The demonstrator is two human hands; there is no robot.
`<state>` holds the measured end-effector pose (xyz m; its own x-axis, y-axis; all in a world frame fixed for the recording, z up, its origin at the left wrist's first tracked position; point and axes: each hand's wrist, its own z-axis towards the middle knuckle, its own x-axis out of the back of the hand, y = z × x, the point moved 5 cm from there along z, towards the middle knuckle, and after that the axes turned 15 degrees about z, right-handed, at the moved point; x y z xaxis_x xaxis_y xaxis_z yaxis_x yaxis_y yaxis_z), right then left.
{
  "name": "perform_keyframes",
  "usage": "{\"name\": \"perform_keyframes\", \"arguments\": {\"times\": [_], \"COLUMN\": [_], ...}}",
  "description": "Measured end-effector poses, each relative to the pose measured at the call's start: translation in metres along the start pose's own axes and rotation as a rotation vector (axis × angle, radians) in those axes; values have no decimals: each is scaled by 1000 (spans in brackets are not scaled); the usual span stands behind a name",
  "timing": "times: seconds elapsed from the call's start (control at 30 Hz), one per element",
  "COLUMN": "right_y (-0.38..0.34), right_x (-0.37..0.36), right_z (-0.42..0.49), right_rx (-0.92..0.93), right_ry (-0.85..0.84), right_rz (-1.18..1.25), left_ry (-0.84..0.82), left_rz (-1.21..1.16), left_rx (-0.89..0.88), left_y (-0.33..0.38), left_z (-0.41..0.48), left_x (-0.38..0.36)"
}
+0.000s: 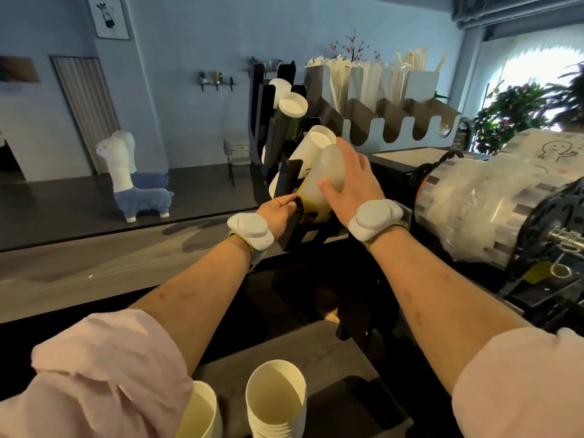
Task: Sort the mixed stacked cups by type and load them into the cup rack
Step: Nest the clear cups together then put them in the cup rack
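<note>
A black cup rack point(286, 181) stands on the counter ahead, with tilted slots. A stack of frosted plastic cups point(319, 181) lies in its lowest slot; my right hand point(350, 180) is wrapped over the stack's open end. My left hand point(278, 210) grips the rack's front edge just left of that stack. Behind it a white paper cup stack point(316, 142) rests in a slot, and higher up sits a dark green cup stack point(292, 110) with a white rim. Two stacks of white paper cups point(276, 399) stand near me at the bottom, one partly behind my left sleeve.
A cup sealing machine with a large film roll point(486, 197) fills the right side. A straw and lid organiser point(395, 102) sits behind the rack. A wooden counter point(94, 270) runs to the left; alpaca figures point(132, 178) stand on the floor beyond.
</note>
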<state>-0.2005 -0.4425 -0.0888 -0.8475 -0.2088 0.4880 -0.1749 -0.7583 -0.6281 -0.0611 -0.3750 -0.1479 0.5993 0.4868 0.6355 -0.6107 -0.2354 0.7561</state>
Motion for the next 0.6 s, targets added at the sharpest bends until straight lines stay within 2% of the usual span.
{"name": "perform_keyframes", "arguments": {"times": [0.1,0.2,0.27,0.4,0.47,0.6], "right_y": [3,4,-3,-33,-43,-20], "right_x": [3,6,6,10,-3,-59], "right_z": [3,-1,-12,-45,-63,-98], "right_rx": [-25,-24,66,392,425,77], "right_ry": [-58,-29,39,254,134,-325], "right_rz": [-112,-132,-127,-10,133,162], "left_ry": [6,57,123,266,305,228], "left_rz": [-11,-38,-44,-100,-63,95], "left_rx": [1,3,20,56,95,171], "left_y": [6,9,7,-3,-14,-33], "left_z": [-5,-14,-24,-49,-67,-112], "left_x": [-3,2,7,17,16,0]}}
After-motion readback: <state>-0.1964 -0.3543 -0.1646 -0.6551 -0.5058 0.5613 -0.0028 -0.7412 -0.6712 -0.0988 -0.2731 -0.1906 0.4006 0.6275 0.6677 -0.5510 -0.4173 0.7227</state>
